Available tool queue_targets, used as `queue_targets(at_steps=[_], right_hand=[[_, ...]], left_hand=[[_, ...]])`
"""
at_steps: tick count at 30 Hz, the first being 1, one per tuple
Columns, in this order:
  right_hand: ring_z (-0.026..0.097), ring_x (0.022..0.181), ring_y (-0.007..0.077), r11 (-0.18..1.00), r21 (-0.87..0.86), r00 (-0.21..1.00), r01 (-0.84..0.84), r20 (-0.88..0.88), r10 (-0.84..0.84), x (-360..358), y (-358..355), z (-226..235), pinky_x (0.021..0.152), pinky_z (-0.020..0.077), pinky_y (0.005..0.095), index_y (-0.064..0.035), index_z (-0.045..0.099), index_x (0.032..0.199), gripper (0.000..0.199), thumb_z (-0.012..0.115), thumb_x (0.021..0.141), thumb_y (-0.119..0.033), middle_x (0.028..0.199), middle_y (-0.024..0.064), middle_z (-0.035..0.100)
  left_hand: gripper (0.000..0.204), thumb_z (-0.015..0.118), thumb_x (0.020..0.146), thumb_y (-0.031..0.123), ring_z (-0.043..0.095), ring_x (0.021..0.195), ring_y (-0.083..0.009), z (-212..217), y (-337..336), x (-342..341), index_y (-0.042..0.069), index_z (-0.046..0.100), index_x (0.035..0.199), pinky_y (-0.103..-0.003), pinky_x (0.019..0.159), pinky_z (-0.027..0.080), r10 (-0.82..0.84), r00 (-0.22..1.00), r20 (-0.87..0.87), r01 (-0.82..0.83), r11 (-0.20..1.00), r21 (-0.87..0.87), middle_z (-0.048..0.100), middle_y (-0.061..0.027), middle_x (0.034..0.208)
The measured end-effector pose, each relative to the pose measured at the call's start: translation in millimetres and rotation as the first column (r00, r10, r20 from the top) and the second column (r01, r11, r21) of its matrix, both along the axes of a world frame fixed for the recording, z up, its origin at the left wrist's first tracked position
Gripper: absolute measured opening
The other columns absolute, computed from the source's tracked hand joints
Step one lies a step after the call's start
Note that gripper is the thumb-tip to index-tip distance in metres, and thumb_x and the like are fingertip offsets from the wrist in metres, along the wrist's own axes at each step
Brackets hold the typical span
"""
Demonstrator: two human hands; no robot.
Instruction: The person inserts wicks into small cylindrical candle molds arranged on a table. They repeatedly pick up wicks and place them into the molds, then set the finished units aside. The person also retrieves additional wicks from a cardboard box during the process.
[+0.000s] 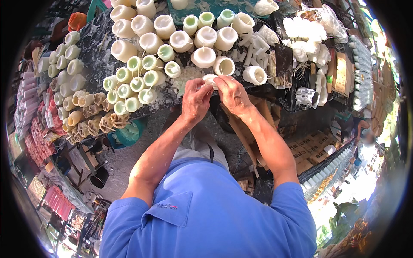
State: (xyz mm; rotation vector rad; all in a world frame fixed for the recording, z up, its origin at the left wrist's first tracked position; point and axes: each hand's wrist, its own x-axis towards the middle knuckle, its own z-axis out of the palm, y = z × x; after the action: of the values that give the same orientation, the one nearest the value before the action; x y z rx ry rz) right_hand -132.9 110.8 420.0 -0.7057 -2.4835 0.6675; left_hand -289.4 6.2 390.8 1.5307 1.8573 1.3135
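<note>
Both my hands meet at the near edge of a dark worktable [97,64]. My left hand [195,102] and my right hand [232,94] together grip a small white wax candle [210,79] between their fingertips. Just beyond them stand white candle cups, one open-topped [224,66] and one round [203,56]. A cluster of pale green candles [137,84] lies to the left of my left hand.
Several cream and white candles [163,26] cover the table's far part. White wax sticks [258,45] and lumps [307,41] lie at the right. Small tan candles [88,112] sit at the left edge. Cardboard [247,129] leans below the table. Pink packets [36,142] line the left.
</note>
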Motion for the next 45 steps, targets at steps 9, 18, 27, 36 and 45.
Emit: queue_targets(at_steps=[9, 18, 27, 36, 45], right_hand=[[0.073, 0.094, 0.0367, 0.973, 0.017, 0.960, 0.229, 0.160, -0.229, -2.5, -6.2, 0.9, 0.078, 0.0614, 0.0437, -0.0014, 0.078, 0.104, 0.022, 0.075, 0.084, 0.008, 0.098, 0.0145, 0.071], [0.075, 0.083, 0.0187, 0.841, -0.282, 0.877, 0.463, 0.006, -0.480, 22.8, -20.1, -10.3, 0.076, 0.0610, 0.0328, 0.0005, 0.079, 0.116, 0.017, 0.074, 0.100, -0.005, 0.107, 0.0123, 0.078], [0.069, 0.078, 0.0078, 0.381, -0.767, 0.758, 0.515, 0.201, -0.620, 9.7, -23.0, -30.6, 0.071, 0.0600, 0.0260, 0.0028, 0.077, 0.120, 0.029, 0.082, 0.100, -0.018, 0.093, 0.0037, 0.077], [0.072, 0.103, 0.0124, 0.412, -0.849, 0.875, 0.332, 0.115, -0.470, 24.1, -17.4, -30.5, 0.092, 0.0612, 0.0298, 0.0021, 0.065, 0.142, 0.055, 0.085, 0.092, -0.004, 0.116, 0.0067, 0.077], [0.071, 0.113, 0.0149, 0.429, -0.834, 0.911, 0.346, 0.190, -0.367, 26.2, -15.3, -61.8, 0.098, 0.0622, 0.0326, -0.0018, 0.057, 0.147, 0.061, 0.078, 0.090, 0.009, 0.127, 0.0076, 0.072]], left_hand=[[0.026, 0.086, 0.089, 0.005, 0.069, 0.099, -0.0318, -0.2, 2.4, 0.3, 0.007, 0.080, 0.114, -0.042, 0.080, 0.059, -0.003, 1.000, 0.004, 0.003, 1.000, -0.023, 0.067, -0.0146, 0.119], [0.058, 0.085, 0.089, 0.011, 0.070, 0.105, -0.0232, -4.4, -11.8, -15.8, 0.002, 0.066, 0.143, -0.035, 0.085, 0.061, 0.099, 0.945, 0.312, 0.023, 0.930, -0.367, 0.065, -0.0151, 0.131], [0.055, 0.086, 0.088, 0.006, 0.068, 0.105, -0.0154, -14.1, -3.9, -18.3, 0.001, 0.068, 0.141, -0.031, 0.085, 0.060, 0.094, 0.912, 0.399, 0.095, 0.898, -0.429, 0.068, -0.0094, 0.126], [0.073, 0.085, 0.081, 0.004, 0.070, 0.104, -0.0226, -18.3, -9.7, -15.5, 0.003, 0.061, 0.150, -0.034, 0.085, 0.061, 0.104, 0.951, 0.291, 0.042, 0.889, -0.456, 0.066, -0.0151, 0.135], [0.071, 0.083, 0.083, 0.002, 0.073, 0.093, -0.0274, -40.9, -1.4, -15.7, 0.006, 0.062, 0.150, -0.040, 0.090, 0.059, 0.005, 0.945, 0.327, 0.133, 0.907, -0.399, 0.067, -0.0178, 0.135]])
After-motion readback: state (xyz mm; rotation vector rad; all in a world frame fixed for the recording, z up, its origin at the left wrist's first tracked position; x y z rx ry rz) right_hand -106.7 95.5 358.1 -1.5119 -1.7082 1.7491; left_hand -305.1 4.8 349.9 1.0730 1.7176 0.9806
